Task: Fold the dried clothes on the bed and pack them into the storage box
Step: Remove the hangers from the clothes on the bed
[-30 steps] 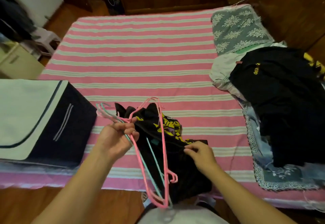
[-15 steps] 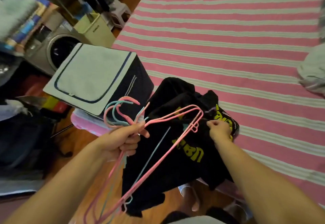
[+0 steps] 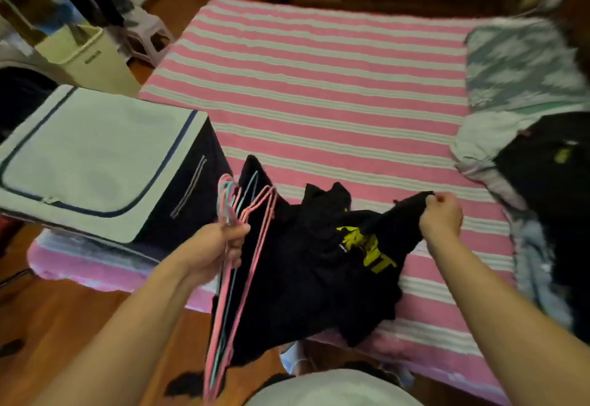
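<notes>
The box [image 3: 95,163] sits closed on the bed's [image 3: 319,86] left corner. The left hand [image 3: 214,249] grips hangers [image 3: 236,246] beside the black shirt [image 3: 319,262], whose edge the right hand [image 3: 442,217] pinches. More clothes [image 3: 542,182] are piled at right.

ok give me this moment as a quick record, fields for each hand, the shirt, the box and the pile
left hand: grips a bunch of pink and teal hangers
right hand: pinches an edge of the black shirt
black shirt: yellow print, crumpled at the near edge of the bed, not yet folded
storage box: on the bed's left corner, lid closed
clothes pile: on the bed's right side
</notes>
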Motion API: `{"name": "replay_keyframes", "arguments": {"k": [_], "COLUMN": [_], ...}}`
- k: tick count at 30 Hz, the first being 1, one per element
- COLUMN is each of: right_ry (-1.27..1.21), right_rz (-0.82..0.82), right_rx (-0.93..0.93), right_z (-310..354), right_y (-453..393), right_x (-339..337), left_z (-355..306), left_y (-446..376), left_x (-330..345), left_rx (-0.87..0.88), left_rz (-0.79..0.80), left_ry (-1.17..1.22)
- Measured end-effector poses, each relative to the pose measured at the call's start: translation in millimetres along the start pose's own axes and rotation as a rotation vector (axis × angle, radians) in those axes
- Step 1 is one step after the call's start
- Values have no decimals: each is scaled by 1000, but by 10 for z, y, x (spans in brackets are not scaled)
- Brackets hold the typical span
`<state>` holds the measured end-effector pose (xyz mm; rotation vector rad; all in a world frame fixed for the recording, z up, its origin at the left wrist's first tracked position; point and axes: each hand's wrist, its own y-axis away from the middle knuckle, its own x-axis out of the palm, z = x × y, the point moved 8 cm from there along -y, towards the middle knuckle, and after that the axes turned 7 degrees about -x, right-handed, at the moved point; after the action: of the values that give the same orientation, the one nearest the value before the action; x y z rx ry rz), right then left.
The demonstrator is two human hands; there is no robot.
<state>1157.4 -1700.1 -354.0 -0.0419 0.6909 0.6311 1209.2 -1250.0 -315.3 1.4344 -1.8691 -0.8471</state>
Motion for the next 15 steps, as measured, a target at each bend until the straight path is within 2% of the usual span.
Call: {"name": "replay_keyframes", "arguments": {"k": [2,4,9,15], "right_ry": [56,87,-114,-559], "right_rz": [-102,-287,-703,-856], "right_rx": [-178,-304,-640,-867], "right_z": [433,806,1651,2019], "right_y": [119,231,636,1207], "right_x": [-550,-1291,-3131,-4707], "left_z": [-167,-364,-826,-1022], "left_y": [-208,-322,-354,-224], "left_x": [445,957,2234,3542], "left_rx": [-7,-24,3,36], "left_rz": [80,176,271,248], "left_ry": [114,217,349,359]}}
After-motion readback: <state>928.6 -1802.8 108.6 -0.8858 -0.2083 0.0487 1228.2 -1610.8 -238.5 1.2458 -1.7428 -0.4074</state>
